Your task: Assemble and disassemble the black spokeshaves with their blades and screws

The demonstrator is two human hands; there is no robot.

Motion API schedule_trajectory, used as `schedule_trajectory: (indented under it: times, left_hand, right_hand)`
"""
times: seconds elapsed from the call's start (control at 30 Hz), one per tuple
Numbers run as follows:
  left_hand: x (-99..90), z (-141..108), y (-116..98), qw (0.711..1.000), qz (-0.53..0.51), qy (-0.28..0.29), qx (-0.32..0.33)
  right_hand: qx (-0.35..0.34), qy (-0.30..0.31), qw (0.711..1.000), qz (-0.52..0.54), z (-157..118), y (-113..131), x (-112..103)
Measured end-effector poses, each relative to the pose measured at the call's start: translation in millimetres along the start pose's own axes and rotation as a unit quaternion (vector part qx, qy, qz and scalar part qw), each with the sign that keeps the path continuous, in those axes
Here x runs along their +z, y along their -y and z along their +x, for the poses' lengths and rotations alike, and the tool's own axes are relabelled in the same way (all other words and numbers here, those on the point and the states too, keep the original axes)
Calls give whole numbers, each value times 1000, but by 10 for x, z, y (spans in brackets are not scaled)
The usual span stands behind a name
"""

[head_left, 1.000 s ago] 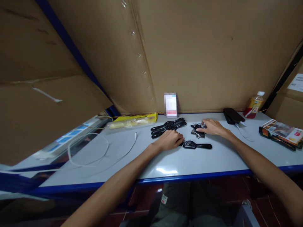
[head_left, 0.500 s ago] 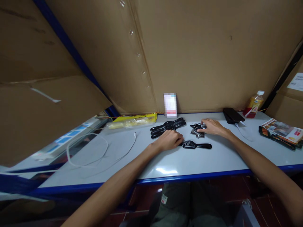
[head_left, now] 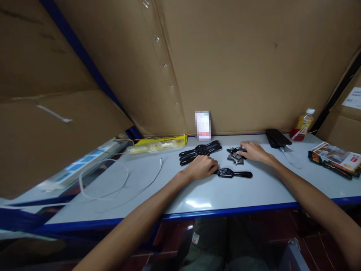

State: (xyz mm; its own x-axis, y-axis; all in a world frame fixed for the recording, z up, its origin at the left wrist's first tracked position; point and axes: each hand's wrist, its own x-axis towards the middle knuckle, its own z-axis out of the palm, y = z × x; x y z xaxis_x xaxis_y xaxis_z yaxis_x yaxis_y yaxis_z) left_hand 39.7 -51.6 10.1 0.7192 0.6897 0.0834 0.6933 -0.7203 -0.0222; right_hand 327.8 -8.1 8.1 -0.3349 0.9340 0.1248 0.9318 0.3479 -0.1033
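My left hand [head_left: 203, 166] is closed around the left handle of a black spokeshave body [head_left: 226, 172] lying on the table. Its right handle points away to the right, uncovered. Just behind my left hand, several more black spokeshave bodies [head_left: 200, 149] lie stacked together. To the right, my right hand [head_left: 252, 151] reaches over a small heap of parts, its thumb and fingers bent down among black pieces [head_left: 232, 150]. Grey metal plates and small shiny parts [head_left: 236, 159] lie beside the thumb. What the fingertips pinch, if anything, is too small to make out.
A phone-like screen [head_left: 203, 125], blurred out, leans on the cardboard back wall. Yellow packets [head_left: 160, 144] and a white cable [head_left: 128, 177] lie left. At right are a dark case [head_left: 278, 138], a drink bottle [head_left: 303, 125] and a packaged tool [head_left: 332, 162].
My right hand has shifted very slightly among the small parts, and more of the grey plates shows by the thumb. My left hand and the spokeshave stay put.
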Motion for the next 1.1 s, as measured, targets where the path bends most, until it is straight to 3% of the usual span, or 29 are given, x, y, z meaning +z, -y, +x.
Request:
schedule_trajectory:
  times: [0.67,0.9,1.1]
  left_hand:
    - [9,-2,1,1000,8,3,-3]
    - [26,0,23,1000,-4,-6,7]
    - [28,3,21,1000,-11,-9,0]
  right_hand:
    - [12,8,1000,-21,-4,11,17]
    - [44,-72,996,-20,-52,110,-96]
    - [10,-33,999,-10,-105,258,-72]
